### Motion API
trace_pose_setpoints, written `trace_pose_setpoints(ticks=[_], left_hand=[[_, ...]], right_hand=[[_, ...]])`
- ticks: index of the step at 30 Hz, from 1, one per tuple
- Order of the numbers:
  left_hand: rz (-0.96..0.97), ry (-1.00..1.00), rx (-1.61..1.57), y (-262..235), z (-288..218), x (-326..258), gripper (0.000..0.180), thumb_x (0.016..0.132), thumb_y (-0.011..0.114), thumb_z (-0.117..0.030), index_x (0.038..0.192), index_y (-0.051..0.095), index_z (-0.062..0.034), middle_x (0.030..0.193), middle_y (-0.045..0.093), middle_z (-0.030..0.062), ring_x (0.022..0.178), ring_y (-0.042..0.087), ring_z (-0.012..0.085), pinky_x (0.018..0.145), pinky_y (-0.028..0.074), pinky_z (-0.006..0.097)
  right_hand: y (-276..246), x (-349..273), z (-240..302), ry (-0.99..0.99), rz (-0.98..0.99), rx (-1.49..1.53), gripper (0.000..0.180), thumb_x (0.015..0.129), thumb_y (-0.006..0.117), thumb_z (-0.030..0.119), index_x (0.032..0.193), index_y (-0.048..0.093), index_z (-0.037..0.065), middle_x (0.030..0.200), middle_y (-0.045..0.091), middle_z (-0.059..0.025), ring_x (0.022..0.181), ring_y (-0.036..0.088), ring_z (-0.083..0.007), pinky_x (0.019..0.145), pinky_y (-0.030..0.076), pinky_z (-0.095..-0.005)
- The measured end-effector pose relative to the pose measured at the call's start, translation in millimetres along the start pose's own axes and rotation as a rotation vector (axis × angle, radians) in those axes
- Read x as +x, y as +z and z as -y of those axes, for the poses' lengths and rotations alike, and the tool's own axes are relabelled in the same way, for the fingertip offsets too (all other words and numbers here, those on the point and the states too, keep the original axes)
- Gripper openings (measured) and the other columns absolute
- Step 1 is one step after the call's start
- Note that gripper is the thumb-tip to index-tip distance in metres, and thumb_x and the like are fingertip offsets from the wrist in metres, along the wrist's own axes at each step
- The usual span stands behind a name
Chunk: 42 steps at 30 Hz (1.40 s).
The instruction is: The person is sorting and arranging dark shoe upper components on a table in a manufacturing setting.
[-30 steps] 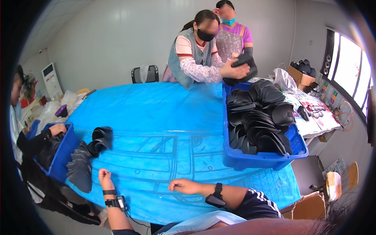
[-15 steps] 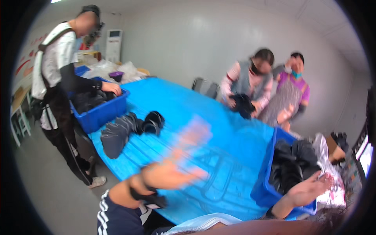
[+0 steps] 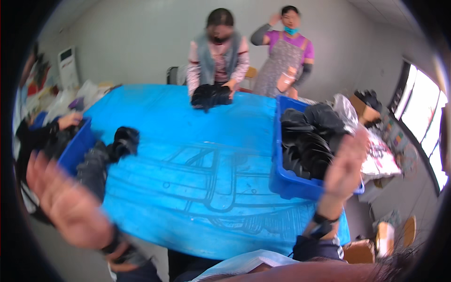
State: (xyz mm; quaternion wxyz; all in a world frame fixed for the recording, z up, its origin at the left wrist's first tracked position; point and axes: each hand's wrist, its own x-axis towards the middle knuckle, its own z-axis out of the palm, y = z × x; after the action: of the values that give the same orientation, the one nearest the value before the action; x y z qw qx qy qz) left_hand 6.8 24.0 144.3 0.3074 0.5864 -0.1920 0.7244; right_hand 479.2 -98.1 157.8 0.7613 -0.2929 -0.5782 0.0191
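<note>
My left hand (image 3: 70, 202) is raised at the left edge of the blue-covered table (image 3: 188, 169), palm showing and fingers stretched out, somewhat blurred. It holds nothing. Beyond it lies a stack of nested black cup-shaped pieces (image 3: 96, 162), partly hidden by my fingers. My right hand (image 3: 346, 162) is held up in front of the right blue bin (image 3: 293, 188), also empty with its fingers extended. Black curved pieces (image 3: 312, 145) fill that bin, some stacked inside one another. Dark bands circle both my wrists.
Across the table a person in a grey vest (image 3: 218, 56) handles a black bundle (image 3: 211, 96). Another person in an apron (image 3: 282, 63) stands beside them. A left blue bin (image 3: 77, 145) has a co-worker's hand (image 3: 69, 121) over it. Plastic bags (image 3: 376, 155) lie at right.
My view has turned to the right. My left hand has moved from over the table to its left side, and my right hand has risen. The person across has lowered the black bundle onto the table.
</note>
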Motion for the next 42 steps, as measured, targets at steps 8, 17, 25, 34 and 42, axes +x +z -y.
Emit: trace_pose_setpoints(ticks=[8, 17, 25, 34, 42], left_hand=[[1.163, -0.357, 0.336, 227.4, 180.4, -76.6, 0.056, 0.083, 0.048, -0.016, 0.131, 0.023, 0.0003, 0.134, 0.026, 0.0195, 0.127, 0.02, 0.0325, 0.103, 0.019, 0.04], [-0.608, 0.625, -0.721, 172.2, 51.4, -21.8, 0.012, 0.082, 0.04, -0.016, 0.081, 0.049, -0.0077, 0.081, 0.054, 0.0045, 0.068, 0.051, 0.0169, 0.057, 0.038, 0.03], [-0.093, 0.685, -0.186, 168.1, 41.0, -56.1, 0.021, 0.082, 0.043, -0.003, 0.098, 0.056, -0.0009, 0.104, 0.056, 0.0035, 0.091, 0.054, 0.0106, 0.08, 0.044, 0.025], [0.304, 0.65, -1.5, 153.8, 60.6, -69.9, 0.018, 0.081, 0.043, -0.001, 0.093, 0.057, -0.0022, 0.094, 0.058, 0.0017, 0.084, 0.055, 0.0098, 0.075, 0.045, 0.024], [0.641, 0.707, -1.333, 176.5, 82.8, -4.3, 0.02, 0.082, 0.041, -0.001, 0.094, 0.057, -0.0027, 0.092, 0.059, 0.002, 0.082, 0.056, 0.0108, 0.075, 0.045, 0.024]], right_hand=[[-181.5, -77.7, 11.5, 0.268, -0.605, 0.285, 0.051, 0.081, 0.042, 0.006, 0.126, 0.025, -0.008, 0.132, 0.028, -0.0213, 0.124, 0.027, -0.0297, 0.102, 0.026, -0.0379], [-31.4, -89.1, -14.3, 0.013, -0.134, -0.404, 0.048, 0.077, 0.05, 0.005, 0.122, 0.034, 0.001, 0.128, 0.034, -0.0165, 0.117, 0.036, -0.0272, 0.099, 0.026, -0.0364], [-14.8, -147.6, -65.4, 0.2, 0.418, -0.596, 0.045, 0.07, 0.048, -0.01, 0.113, 0.041, 0.002, 0.115, 0.042, -0.0163, 0.105, 0.046, -0.0276, 0.091, 0.035, -0.0353], [-23.8, -158.7, -82.7, 0.472, 0.348, -0.47, 0.042, 0.075, 0.045, -0.011, 0.115, 0.039, 0.001, 0.113, 0.041, -0.0149, 0.096, 0.053, -0.0218, 0.082, 0.041, -0.0299], [-20.5, -160.2, -77.5, 0.533, 0.434, -0.502, 0.04, 0.077, 0.046, -0.008, 0.115, 0.038, 0.002, 0.116, 0.039, -0.0144, 0.096, 0.053, -0.0213, 0.075, 0.044, -0.0276]])
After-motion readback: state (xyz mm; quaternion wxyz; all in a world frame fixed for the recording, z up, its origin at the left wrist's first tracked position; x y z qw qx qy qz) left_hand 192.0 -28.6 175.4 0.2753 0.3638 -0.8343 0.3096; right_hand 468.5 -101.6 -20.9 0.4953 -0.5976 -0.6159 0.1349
